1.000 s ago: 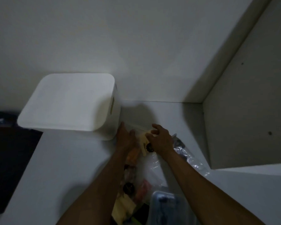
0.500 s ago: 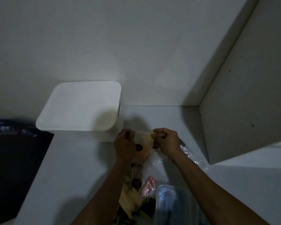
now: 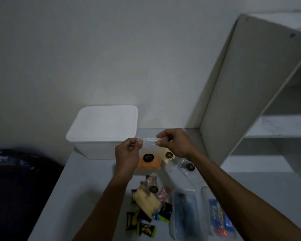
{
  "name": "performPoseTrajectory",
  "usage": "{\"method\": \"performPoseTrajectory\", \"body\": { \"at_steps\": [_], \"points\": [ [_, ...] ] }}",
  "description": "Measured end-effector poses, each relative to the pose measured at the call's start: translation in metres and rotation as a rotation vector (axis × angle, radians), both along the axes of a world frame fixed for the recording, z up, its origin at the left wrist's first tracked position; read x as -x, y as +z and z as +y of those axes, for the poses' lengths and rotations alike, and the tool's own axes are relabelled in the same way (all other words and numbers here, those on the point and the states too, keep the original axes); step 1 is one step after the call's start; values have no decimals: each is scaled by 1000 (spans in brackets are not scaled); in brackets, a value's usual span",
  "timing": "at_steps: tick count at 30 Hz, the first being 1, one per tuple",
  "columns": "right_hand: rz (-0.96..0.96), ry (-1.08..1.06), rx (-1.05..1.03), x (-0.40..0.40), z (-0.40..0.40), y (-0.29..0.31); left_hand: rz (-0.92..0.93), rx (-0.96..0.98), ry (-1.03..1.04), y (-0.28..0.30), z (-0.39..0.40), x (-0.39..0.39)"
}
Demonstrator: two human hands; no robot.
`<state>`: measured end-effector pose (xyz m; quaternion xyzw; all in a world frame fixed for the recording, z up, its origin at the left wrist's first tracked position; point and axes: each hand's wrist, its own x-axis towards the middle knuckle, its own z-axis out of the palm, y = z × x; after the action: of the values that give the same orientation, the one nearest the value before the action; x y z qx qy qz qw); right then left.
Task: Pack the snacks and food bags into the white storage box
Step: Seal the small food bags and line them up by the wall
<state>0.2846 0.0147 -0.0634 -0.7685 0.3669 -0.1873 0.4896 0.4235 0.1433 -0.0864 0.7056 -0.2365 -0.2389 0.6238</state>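
A clear zip bag (image 3: 150,150) with orange and pale snacks inside hangs just above the white table (image 3: 87,188). My left hand (image 3: 128,153) pinches its top left corner and my right hand (image 3: 174,142) pinches its top right corner. The white storage box (image 3: 102,129) stands behind and to the left, by the wall, its lid on. More snacks lie nearer to me: a pale yellow bag (image 3: 147,200), small dark packets (image 3: 146,229) and a pink wrapper (image 3: 163,195).
A clear plastic container (image 3: 186,214) with blue items and another with blue packaging (image 3: 217,218) sit at the lower right. A crumpled clear bag (image 3: 189,173) lies under my right forearm. A white shelf unit (image 3: 250,101) rises at the right. A dark area (image 3: 16,185) lies left of the table.
Both hands have lifted the clear bag off the table and now pinch its top edge. The camera has tilted down and back, showing more of the table and snacks.
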Motion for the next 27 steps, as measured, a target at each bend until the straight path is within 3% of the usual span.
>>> {"method": "performPoseTrajectory", "body": {
  "at_steps": [3, 7, 18, 27],
  "points": [
    [108, 90, 211, -7, 25, 28, -33, 12, -23, 16, 15, 4],
    [141, 134, 295, -11, 48, 51, -87, 29, -49, 35, 29, 10],
    [112, 152, 355, -8, 56, 87, -21, 158, -111, 63, 37, 10],
    [110, 141, 353, -6, 59, 90, -58, 153, -129, 65, 38, 13]
  ]
}}
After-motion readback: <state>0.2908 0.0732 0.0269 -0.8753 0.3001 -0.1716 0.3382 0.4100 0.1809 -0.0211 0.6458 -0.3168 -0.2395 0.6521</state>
